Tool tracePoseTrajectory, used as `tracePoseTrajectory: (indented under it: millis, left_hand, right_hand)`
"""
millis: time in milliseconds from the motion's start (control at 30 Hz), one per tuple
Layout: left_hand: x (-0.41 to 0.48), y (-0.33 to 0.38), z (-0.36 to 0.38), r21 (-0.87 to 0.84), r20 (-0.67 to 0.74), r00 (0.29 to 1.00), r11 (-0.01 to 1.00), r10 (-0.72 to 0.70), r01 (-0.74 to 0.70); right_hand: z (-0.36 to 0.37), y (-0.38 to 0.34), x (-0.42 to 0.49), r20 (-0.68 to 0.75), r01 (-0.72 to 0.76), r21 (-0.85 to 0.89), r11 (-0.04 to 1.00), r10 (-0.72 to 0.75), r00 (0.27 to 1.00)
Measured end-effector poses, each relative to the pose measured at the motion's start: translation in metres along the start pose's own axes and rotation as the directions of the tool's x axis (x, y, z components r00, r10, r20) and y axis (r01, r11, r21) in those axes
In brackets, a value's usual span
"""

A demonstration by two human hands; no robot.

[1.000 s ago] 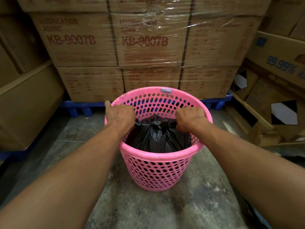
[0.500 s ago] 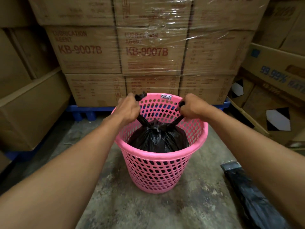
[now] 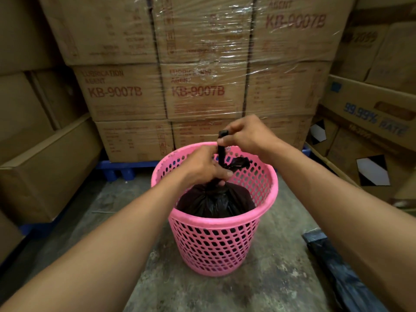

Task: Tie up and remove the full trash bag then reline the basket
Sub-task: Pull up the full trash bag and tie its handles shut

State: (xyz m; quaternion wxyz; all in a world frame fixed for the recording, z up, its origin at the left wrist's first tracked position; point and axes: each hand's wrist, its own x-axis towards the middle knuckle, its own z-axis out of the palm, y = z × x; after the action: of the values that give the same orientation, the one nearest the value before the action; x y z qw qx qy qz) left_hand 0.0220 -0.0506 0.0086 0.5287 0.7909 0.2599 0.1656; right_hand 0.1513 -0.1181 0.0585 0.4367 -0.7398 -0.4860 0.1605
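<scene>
Two Hands at the Neck of a Full Black Bag

Two bare hands meet above a pink basket (image 3: 215, 244) that stands on a stained concrete floor (image 3: 265, 289). Inside it sits the black trash bag (image 3: 216, 201), full and rounded, its top gathered into a narrow neck that rises above the rim.

The left hand (image 3: 200, 165) is closed around that neck just above the bag's bulge — fingers curled tight on the bunched plastic. The right hand (image 3: 245, 135) is higher and a little farther back, pinching one twisted black strip of the bag (image 3: 221, 149) so that it stands nearly upright between the two hands. A second loose tail of plastic (image 3: 240, 163) sticks out to the right, below the right hand and over the basket's far wall.

The bag is still wholly inside the basket, its body pressed against the perforated wall on the near side.

On the floor at lower right lies a flat dark plastic bag (image 3: 337, 271), well apart from the basket. Behind the basket rises a stack of cardboard boxes (image 3: 198, 91) printed "KB-9007B" and wrapped in clear film — they rest on a blue pallet (image 3: 121, 167). More boxes (image 3: 371, 118) stand at the right.
</scene>
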Motion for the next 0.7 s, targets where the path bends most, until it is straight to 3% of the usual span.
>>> tracePoseTrajectory:
  millis: [67, 133, 200, 300, 400, 567, 700]
  left_hand:
    - [0.004, -0.002, 0.0, 0.039, -0.116, 0.993, 0.999, 0.025, -0.021]
    - [0.007, -0.006, -0.004, 0.026, -0.188, 0.982, 1.0, 0.011, -0.006]
    - [0.007, -0.009, -0.008, -0.034, -0.207, 0.978, 0.999, -0.03, 0.024]
    - [0.005, -0.011, -0.008, -0.064, -0.2, 0.978, 0.997, -0.058, 0.046]
    - [0.008, -0.015, -0.009, -0.033, -0.197, 0.98, 0.999, -0.035, 0.029]
    - [0.006, -0.016, -0.006, 0.006, -0.189, 0.982, 1.0, 0.022, -0.021]
    - [0.007, -0.021, -0.007, -0.188, -0.217, 0.965, 0.977, -0.145, 0.104]
  right_hand:
    - [0.005, -0.013, -0.009, 0.103, 0.109, -0.051, 0.993, -0.103, 0.989]
    - [0.004, -0.014, -0.007, 0.095, 0.122, -0.066, 0.99, -0.116, 0.989]
    - [0.0, -0.009, -0.004, 0.078, 0.07, -0.105, 0.992, -0.062, 0.995]
    - [-0.003, 0.006, -0.005, 0.177, -0.035, -0.187, 0.982, 0.069, 0.982]
    - [0.001, 0.012, -0.013, 0.213, -0.15, 0.04, 0.988, 0.138, 0.967]
    - [-0.003, 0.009, -0.006, 0.049, -0.198, 0.236, 0.951, 0.191, 0.98]
    - [-0.003, 0.005, -0.004, 0.03, -0.187, 0.264, 0.946, 0.186, 0.982]
